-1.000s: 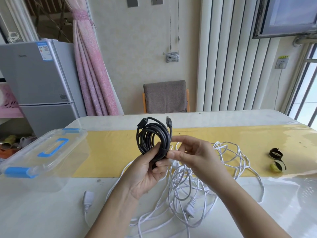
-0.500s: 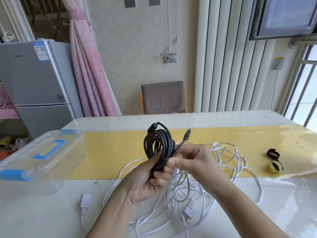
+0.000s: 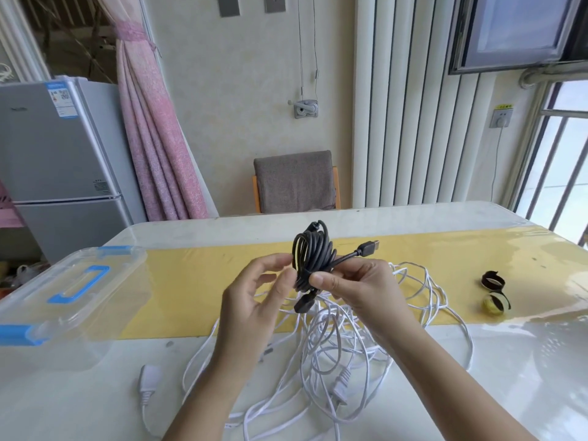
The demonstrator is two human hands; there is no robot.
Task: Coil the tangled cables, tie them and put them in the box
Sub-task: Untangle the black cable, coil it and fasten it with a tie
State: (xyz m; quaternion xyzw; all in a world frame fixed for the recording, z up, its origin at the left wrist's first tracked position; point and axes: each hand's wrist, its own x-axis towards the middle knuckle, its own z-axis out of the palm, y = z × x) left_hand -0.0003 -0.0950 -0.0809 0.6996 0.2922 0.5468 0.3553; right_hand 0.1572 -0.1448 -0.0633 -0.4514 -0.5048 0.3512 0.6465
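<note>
Black cable coil [image 3: 311,249], waist hidden under pinching right hand [image 3: 359,291], left hand [image 3: 251,310] loose beside

A coiled black cable [image 3: 313,256] is held up at centre frame.
The right hand [image 3: 359,291] pinches the coil; the left hand [image 3: 254,303] hovers beside it, fingers relaxed, above a tangled white cable [image 3: 334,345] on the table [image 3: 515,377].

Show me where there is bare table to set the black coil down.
Free: the yellow runner between the clear box and the white cable tangle; the white table right of the tangle, nearer than the two strap rolls. Crowded: the near centre, where the tangle sprawls.
</note>
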